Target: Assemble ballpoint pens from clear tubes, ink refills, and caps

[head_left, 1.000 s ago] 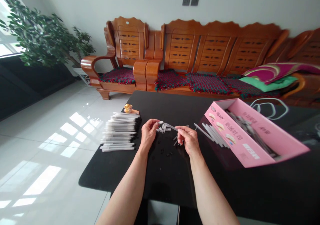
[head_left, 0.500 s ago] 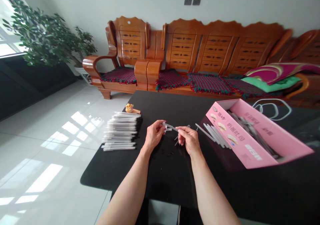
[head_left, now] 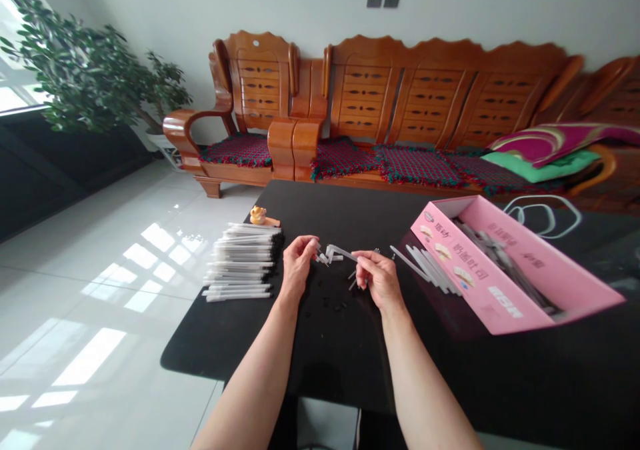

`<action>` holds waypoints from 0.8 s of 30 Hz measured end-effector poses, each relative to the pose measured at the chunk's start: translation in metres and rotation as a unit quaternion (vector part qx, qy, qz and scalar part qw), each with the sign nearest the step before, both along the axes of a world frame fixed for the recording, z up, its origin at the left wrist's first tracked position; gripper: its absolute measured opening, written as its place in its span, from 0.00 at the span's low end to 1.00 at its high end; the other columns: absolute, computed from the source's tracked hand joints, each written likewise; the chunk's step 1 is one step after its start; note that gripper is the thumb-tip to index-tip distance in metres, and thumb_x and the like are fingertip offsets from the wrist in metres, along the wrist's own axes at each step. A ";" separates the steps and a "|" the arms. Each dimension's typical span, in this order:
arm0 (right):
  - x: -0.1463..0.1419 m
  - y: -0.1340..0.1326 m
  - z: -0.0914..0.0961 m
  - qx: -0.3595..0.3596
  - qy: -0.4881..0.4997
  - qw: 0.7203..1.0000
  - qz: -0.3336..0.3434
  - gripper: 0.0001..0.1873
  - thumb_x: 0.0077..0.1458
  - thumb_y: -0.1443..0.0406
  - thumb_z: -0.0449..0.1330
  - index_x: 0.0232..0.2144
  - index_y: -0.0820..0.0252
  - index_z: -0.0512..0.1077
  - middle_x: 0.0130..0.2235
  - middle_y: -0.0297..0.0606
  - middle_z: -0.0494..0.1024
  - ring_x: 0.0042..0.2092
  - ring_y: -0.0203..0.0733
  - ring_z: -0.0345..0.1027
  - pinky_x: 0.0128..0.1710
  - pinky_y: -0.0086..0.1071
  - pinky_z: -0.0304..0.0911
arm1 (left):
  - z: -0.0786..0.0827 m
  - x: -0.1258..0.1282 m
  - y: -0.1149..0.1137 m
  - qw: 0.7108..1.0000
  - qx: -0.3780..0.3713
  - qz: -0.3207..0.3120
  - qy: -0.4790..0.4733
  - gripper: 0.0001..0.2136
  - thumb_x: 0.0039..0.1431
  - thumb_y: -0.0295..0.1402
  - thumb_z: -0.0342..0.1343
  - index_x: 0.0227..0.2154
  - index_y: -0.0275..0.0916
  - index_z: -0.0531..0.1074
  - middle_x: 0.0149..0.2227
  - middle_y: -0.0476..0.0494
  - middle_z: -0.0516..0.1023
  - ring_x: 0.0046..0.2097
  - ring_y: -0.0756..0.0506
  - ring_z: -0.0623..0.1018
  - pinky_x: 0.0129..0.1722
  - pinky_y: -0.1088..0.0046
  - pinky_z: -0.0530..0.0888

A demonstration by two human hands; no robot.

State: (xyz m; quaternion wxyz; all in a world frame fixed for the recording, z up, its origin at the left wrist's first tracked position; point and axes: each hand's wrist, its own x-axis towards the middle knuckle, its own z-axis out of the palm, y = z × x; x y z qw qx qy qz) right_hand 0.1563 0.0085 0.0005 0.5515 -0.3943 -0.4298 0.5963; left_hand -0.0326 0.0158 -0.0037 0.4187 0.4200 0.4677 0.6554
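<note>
My right hand point(head_left: 379, 278) pinches the end of a translucent white pen barrel point(head_left: 344, 253), which points left over the table. My left hand point(head_left: 299, 263) is a short way off the barrel's far end, thumb and fingers closed together; what they hold, if anything, is too small to make out. Several small white pieces point(head_left: 337, 258) lie by the left fingertips. Below the hands are several small black pieces point(head_left: 338, 307). Thin grey rods point(head_left: 353, 278) show beside my right fingers. On the left lies a stack of white pens point(head_left: 243, 263) with black ends.
Several loose pen barrels point(head_left: 431, 269) lie right of my hand, against a pink box point(head_left: 470, 270) holding more long grey pieces. A small orange figurine point(head_left: 259, 215) sits behind the stack. The black table point(head_left: 350, 203) faces a wooden sofa point(head_left: 367, 103). A white cord loop point(head_left: 545, 215) lies behind the box.
My left hand has come away from the pen barrel and moved slightly left, baring the barrel's end. My right hand still holds the barrel in nearly the same place.
</note>
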 end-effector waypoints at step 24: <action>-0.002 -0.001 -0.002 0.026 -0.100 0.994 0.034 0.14 0.51 0.57 0.63 0.36 0.60 0.78 0.19 0.31 0.72 0.16 0.31 0.59 0.14 0.25 0.50 | 0.000 0.005 -0.002 0.991 -0.032 -0.084 -0.103 0.15 0.51 0.41 0.64 0.34 0.34 0.74 0.25 0.49 0.75 0.24 0.54 0.72 0.25 0.79 0.69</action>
